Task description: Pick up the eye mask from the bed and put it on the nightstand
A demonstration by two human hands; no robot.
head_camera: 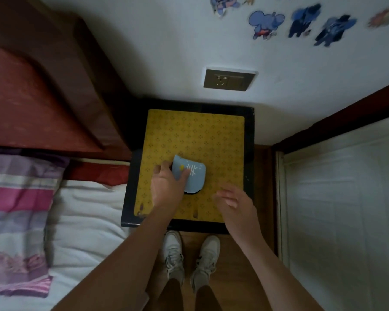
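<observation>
A light blue eye mask (194,177) with white markings and a small yellow spot lies over the yellow patterned mat on the black nightstand (249,153). My left hand (167,187) grips the mask's left edge, thumb on the left and fingers curled over the top of it. The mask's left part is hidden under those fingers, and a dark edge shows below it. My right hand (233,204) hovers to the right above the mat's front part, fingers loosely apart, holding nothing.
The bed (88,212) with white sheet and a pink-purple striped pillow (16,212) lies to the left, its reddish headboard (43,90) behind. A wall socket (229,79) sits above the nightstand. White panelled door (346,209) on the right. My white shoes (189,254) stand on the wooden floor.
</observation>
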